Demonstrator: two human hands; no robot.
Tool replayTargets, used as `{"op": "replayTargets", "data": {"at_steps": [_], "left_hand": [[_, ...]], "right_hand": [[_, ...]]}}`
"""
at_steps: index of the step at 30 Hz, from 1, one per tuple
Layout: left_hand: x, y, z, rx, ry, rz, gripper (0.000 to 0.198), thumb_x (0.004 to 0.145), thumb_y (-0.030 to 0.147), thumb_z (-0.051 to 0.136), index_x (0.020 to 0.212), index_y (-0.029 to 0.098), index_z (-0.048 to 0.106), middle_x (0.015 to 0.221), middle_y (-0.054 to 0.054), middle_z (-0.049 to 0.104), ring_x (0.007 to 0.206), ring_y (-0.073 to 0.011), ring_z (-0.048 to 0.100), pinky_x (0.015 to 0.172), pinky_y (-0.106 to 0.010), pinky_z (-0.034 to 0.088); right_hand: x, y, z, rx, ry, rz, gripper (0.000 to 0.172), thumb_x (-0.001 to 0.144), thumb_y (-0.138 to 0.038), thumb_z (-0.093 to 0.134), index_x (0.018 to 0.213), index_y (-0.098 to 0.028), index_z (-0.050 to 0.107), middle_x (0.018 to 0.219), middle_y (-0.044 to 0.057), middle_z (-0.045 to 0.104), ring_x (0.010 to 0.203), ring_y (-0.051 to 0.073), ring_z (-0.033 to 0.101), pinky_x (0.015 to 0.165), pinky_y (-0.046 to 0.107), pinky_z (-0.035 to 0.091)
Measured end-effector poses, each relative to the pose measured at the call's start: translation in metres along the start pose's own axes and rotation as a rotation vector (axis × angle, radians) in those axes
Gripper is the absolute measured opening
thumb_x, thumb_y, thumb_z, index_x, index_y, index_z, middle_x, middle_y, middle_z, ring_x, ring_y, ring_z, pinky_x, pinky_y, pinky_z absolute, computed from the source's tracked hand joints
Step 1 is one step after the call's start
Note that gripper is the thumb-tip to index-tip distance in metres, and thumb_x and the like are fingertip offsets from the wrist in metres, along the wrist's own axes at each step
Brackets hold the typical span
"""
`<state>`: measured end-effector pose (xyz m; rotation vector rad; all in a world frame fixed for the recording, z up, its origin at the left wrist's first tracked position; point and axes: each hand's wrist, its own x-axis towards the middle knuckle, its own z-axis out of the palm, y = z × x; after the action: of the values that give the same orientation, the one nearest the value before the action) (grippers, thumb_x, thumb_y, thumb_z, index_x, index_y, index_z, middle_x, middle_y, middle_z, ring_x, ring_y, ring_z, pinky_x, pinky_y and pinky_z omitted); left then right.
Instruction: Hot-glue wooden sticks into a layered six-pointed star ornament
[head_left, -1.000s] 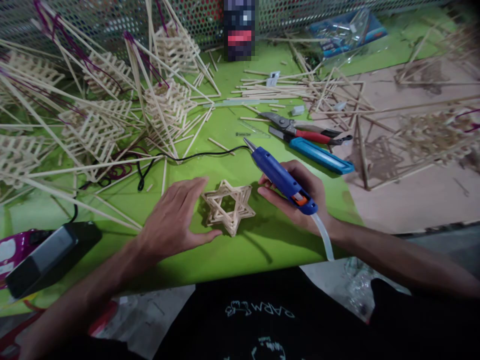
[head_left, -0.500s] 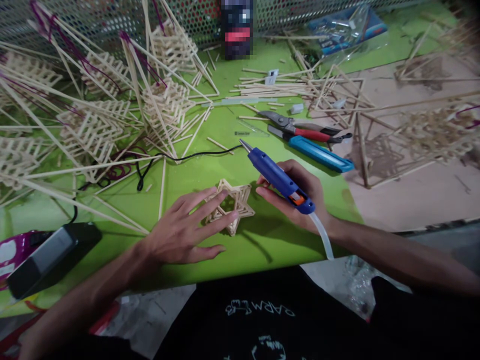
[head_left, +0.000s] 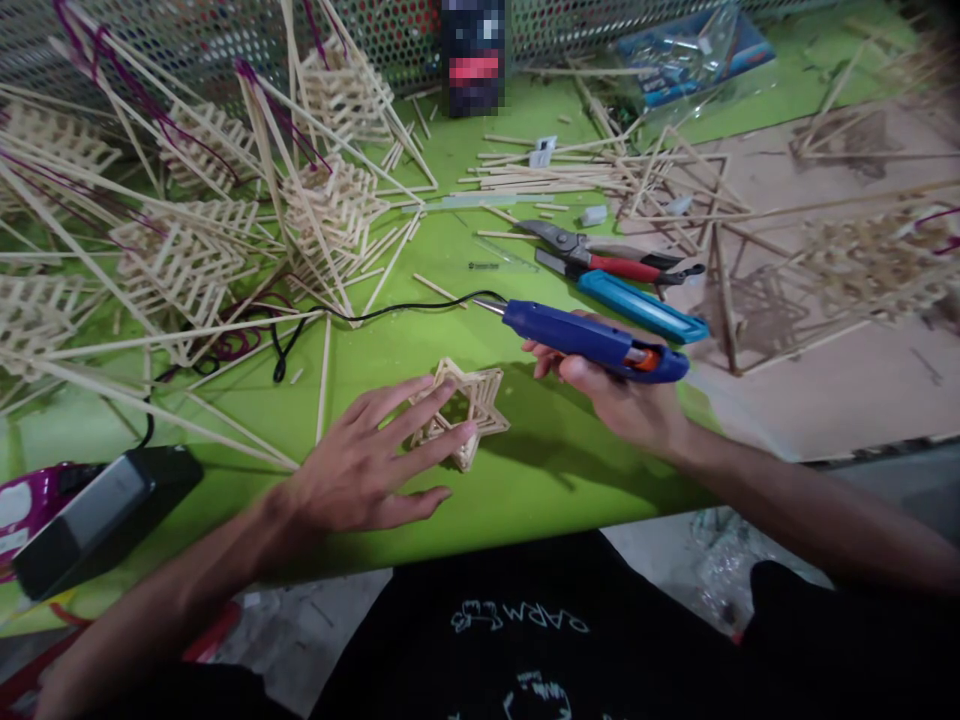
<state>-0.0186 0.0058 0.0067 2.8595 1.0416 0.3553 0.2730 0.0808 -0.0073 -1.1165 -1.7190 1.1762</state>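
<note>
My left hand (head_left: 375,455) lies with fingers spread over a small star made of stacked wooden sticks (head_left: 489,395), touching its left side and part of its middle. The star rests flat on the green tabletop (head_left: 480,520). In my right hand (head_left: 622,395) is a blue glue gun (head_left: 592,340), held above the table to the right of the star. Its metal nozzle points left, and an orange part shows in its rear opening. The fingers round the grip are partly hidden by the gun's body.
Pruning shears (head_left: 600,255) and a blue utility knife (head_left: 643,305) lie beyond my right hand. Loose sticks (head_left: 540,180) are piled behind them. Several stick lanterns (head_left: 184,260) crowd the left. A black cable (head_left: 390,312) crosses the table; a dark box (head_left: 105,520) sits front left.
My right hand has moved slightly right, and the glue gun has swung to a more level position with its rear end farther right. My left hand and the star have stayed put.
</note>
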Motion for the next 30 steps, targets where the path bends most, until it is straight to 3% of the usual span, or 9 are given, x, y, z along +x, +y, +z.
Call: {"op": "replayTargets", "data": {"at_steps": [3, 6, 9, 13, 16, 22, 30], "left_hand": [[0.001, 0.0, 0.0, 0.011, 0.005, 0.004, 0.061, 0.088, 0.042, 0.069, 0.143, 0.024, 0.051, 0.152, -0.015, 0.051, 0.141, -0.0322, 0.046, 0.104, -0.047, 0.05], [0.001, 0.0, 0.001, 0.02, 0.03, 0.029, 0.058, 0.089, 0.043, 0.068, 0.141, 0.022, 0.052, 0.15, -0.017, 0.052, 0.14, -0.0324, 0.047, 0.102, -0.047, 0.052], [0.001, -0.001, 0.002, 0.013, 0.029, 0.033, 0.058, 0.089, 0.043, 0.067, 0.141, 0.022, 0.052, 0.15, -0.016, 0.052, 0.14, -0.0322, 0.047, 0.103, -0.047, 0.052], [-0.001, -0.001, 0.002, -0.012, 0.011, 0.009, 0.063, 0.087, 0.04, 0.07, 0.144, 0.024, 0.05, 0.153, -0.014, 0.05, 0.14, -0.0324, 0.047, 0.104, -0.047, 0.051], [-0.002, -0.001, 0.002, -0.03, 0.004, -0.002, 0.068, 0.085, 0.039, 0.071, 0.147, 0.026, 0.048, 0.155, -0.013, 0.048, 0.14, -0.0333, 0.047, 0.105, -0.048, 0.051], [-0.001, -0.002, 0.001, -0.059, 0.005, -0.003, 0.065, 0.086, 0.039, 0.071, 0.146, 0.025, 0.048, 0.154, -0.013, 0.049, 0.141, -0.0339, 0.046, 0.103, -0.051, 0.053], [-0.001, -0.002, 0.0, -0.034, 0.008, 0.029, 0.063, 0.086, 0.039, 0.071, 0.143, 0.022, 0.049, 0.151, -0.019, 0.05, 0.143, -0.0346, 0.045, 0.101, -0.051, 0.054]], "right_hand": [[0.009, 0.005, -0.016, 0.08, -0.163, 0.091, 0.046, 0.091, -0.068, 0.057, 0.088, -0.024, 0.072, 0.086, 0.005, 0.074, 0.072, 0.02, 0.069, 0.065, 0.037, 0.056], [0.019, 0.012, -0.026, 0.109, -0.288, 0.101, 0.062, 0.082, -0.081, 0.055, 0.078, -0.023, 0.075, 0.077, 0.007, 0.075, 0.059, 0.017, 0.066, 0.049, 0.031, 0.047], [0.022, 0.019, -0.029, 0.162, -0.245, 0.142, 0.064, 0.086, -0.078, 0.052, 0.075, -0.02, 0.076, 0.076, 0.01, 0.076, 0.059, 0.017, 0.066, 0.046, 0.03, 0.041], [0.02, 0.016, -0.031, 0.104, -0.247, 0.115, 0.054, 0.089, -0.067, 0.06, 0.076, -0.017, 0.075, 0.066, 0.008, 0.073, 0.051, 0.012, 0.052, 0.046, 0.03, 0.035], [0.019, 0.009, -0.032, 0.101, -0.221, 0.105, 0.046, 0.085, -0.064, 0.067, 0.077, -0.018, 0.072, 0.062, 0.005, 0.071, 0.049, 0.011, 0.051, 0.045, 0.028, 0.034], [0.017, 0.008, -0.031, -0.024, -0.195, 0.103, 0.05, 0.08, -0.069, 0.07, 0.064, -0.022, 0.069, 0.053, 0.001, 0.065, 0.042, 0.01, 0.045, 0.038, 0.027, 0.027], [0.011, 0.008, -0.025, -0.09, -0.145, 0.09, 0.054, 0.08, -0.068, 0.068, 0.058, -0.019, 0.065, 0.046, 0.0, 0.052, 0.043, 0.01, 0.039, 0.04, 0.028, 0.023]]}}
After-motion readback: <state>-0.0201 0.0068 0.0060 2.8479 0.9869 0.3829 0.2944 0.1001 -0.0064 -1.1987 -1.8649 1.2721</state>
